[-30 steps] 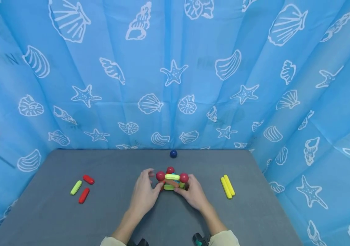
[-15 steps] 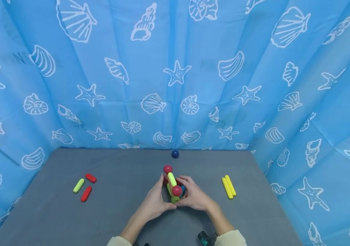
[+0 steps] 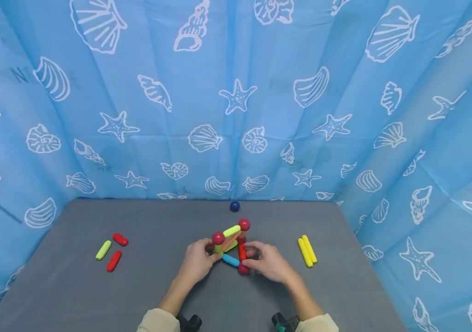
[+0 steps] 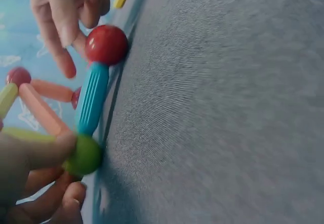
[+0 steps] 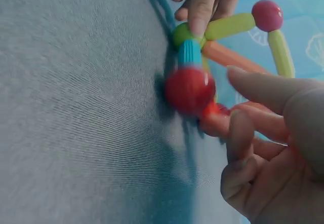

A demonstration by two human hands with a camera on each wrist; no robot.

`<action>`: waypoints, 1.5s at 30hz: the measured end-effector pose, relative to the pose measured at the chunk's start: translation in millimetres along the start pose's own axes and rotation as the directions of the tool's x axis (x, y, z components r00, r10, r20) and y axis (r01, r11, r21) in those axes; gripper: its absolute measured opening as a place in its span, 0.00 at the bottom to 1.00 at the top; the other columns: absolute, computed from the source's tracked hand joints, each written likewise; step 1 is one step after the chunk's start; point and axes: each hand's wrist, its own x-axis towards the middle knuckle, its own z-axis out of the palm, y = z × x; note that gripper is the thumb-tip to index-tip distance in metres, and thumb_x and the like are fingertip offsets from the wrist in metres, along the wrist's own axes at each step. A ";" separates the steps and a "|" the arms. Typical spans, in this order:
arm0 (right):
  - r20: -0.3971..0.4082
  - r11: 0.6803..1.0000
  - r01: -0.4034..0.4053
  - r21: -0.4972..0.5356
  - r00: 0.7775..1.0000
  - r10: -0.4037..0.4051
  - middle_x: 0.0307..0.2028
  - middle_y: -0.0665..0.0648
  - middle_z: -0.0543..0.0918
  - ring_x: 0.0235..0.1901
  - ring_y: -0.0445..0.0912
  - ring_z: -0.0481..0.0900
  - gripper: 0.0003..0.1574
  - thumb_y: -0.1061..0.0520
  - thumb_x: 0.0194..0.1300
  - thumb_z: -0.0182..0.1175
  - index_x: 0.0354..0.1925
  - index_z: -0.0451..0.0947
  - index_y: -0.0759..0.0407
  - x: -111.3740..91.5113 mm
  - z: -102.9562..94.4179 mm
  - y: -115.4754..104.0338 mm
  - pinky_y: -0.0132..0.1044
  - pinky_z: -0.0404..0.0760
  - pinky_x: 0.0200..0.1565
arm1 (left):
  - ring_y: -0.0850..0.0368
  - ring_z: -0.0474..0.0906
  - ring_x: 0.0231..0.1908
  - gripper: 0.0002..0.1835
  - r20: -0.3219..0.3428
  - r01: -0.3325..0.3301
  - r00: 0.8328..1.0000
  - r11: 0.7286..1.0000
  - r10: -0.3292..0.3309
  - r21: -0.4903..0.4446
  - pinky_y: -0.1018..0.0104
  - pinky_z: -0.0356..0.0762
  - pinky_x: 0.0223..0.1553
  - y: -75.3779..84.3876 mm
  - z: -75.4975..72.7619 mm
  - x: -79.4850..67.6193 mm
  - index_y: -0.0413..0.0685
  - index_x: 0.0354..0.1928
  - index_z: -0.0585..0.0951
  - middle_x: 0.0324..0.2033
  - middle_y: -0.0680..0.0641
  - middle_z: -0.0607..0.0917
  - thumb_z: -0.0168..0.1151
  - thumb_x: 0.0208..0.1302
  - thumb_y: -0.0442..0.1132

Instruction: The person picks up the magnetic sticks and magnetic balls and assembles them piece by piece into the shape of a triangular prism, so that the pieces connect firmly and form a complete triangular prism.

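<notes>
A small frame of magnetic rods and balls stands on the table in front of me. Its near side is a blue rod between a green ball and a red ball. My left hand pinches the green ball between thumb and fingers. Beside a red rod on the right side is my right hand, fingers loosely bent and thumb apart from them, fingertips right at the rod. Two raised red balls carry a yellow-green rod across the top, with an orange rod slanting below.
Two loose red rods and a yellow-green rod lie at the left on the grey table. Two yellow rods lie side by side at the right. A dark blue ball sits near the back edge, before a blue curtain.
Between both hands the frame has been turned round, so the blue rod now faces me and the red rod lies at the right. The hands have moved apart to its two sides.
</notes>
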 end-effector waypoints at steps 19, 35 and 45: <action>-0.326 0.996 0.057 -0.067 0.942 -0.076 0.40 0.53 0.83 0.45 0.49 0.78 0.04 0.54 0.65 0.70 0.36 0.83 0.50 57.9 15.7 22.9 0.46 0.76 0.52 | 0.40 0.81 0.56 0.22 -0.249 0.033 0.968 0.999 -0.030 0.009 0.43 0.79 0.53 -68.6 -114.2 -37.2 0.47 0.61 0.81 0.56 0.38 0.84 0.69 0.67 0.40; -0.305 0.999 -0.017 -0.048 0.952 0.002 0.43 0.55 0.83 0.47 0.51 0.80 0.15 0.48 0.66 0.70 0.49 0.85 0.48 57.4 18.1 28.2 0.54 0.78 0.57 | 0.38 0.82 0.47 0.22 -0.314 0.431 0.869 0.897 -0.383 0.099 0.44 0.76 0.44 -137.8 -147.1 -48.4 0.35 0.60 0.78 0.48 0.33 0.85 0.68 0.65 0.33; -0.300 1.000 -0.028 -0.012 0.954 0.023 0.44 0.56 0.83 0.48 0.52 0.79 0.15 0.49 0.66 0.70 0.50 0.85 0.50 55.8 15.4 26.4 0.56 0.77 0.57 | 0.55 0.82 0.47 0.20 -0.201 -0.039 0.979 0.993 0.017 -0.108 0.62 0.83 0.49 -23.9 -78.3 -38.7 0.50 0.58 0.81 0.48 0.47 0.83 0.70 0.65 0.33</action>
